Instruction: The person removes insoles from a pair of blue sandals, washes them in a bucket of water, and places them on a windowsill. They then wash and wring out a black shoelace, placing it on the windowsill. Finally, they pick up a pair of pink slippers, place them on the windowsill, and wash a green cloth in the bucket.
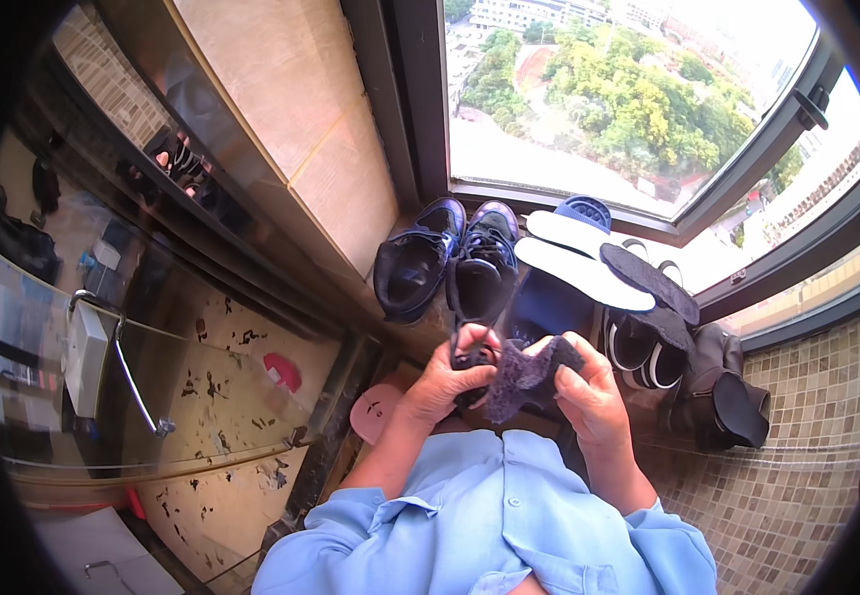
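My left hand (448,379) grips a small black item, too hidden by the fingers to name surely, close against a dark fuzzy insole-like piece (523,375). That piece is bent into folds, and my right hand (590,387) pinches its right end. Just beyond my hands, a pair of dark lace-up shoes (483,279) stands on the sill. To their right, two white insoles (582,271) lie over dark blue footwear (553,305). A dark fuzzy insole (649,282) rests beside them, above black-and-white footwear (642,349).
Brown boots (720,401) stand at the right by a mosaic-tiled wall (794,476). A dark window frame (683,223) borders the sill. On the left is a glass panel with a metal handle (132,372). A pink slipper (376,413) lies by my left forearm.
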{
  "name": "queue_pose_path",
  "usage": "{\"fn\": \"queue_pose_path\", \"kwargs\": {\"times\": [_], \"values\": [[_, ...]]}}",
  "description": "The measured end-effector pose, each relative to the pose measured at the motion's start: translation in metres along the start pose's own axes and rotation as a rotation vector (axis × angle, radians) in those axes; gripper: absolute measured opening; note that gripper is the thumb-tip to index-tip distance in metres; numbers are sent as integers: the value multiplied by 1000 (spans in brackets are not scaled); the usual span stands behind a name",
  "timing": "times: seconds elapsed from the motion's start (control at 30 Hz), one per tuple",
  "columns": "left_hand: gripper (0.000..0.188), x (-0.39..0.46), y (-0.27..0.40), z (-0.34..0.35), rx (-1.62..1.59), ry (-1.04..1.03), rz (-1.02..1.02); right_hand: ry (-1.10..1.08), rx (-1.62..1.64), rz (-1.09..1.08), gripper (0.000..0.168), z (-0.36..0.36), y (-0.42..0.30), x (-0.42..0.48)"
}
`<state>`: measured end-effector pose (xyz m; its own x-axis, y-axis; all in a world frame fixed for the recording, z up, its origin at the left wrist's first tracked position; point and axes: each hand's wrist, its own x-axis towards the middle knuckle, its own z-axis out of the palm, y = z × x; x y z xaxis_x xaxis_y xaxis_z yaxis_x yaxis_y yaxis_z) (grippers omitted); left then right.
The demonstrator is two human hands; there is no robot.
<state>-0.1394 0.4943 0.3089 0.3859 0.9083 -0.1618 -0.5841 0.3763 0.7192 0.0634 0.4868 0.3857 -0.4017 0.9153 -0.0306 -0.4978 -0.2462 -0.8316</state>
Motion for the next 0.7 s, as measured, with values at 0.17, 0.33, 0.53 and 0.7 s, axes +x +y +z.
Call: {"fn": "queue_pose_path", "kwargs": {"times": [0.17, 0.33, 0.53, 0.7], "values": [[36, -9, 58, -18, 66, 297, 209, -1, -60, -45, 23, 2, 1, 30], [35, -2, 101, -34, 219, 424, 342, 31, -30, 7, 27, -17, 9, 56], [31, 14, 110, -42, 460, 503, 594, 132, -27, -42, 19, -22, 20, 81], [29, 21, 110, -53, 630, 550, 766, 67, 107, -60, 9, -18, 17, 87]]}}
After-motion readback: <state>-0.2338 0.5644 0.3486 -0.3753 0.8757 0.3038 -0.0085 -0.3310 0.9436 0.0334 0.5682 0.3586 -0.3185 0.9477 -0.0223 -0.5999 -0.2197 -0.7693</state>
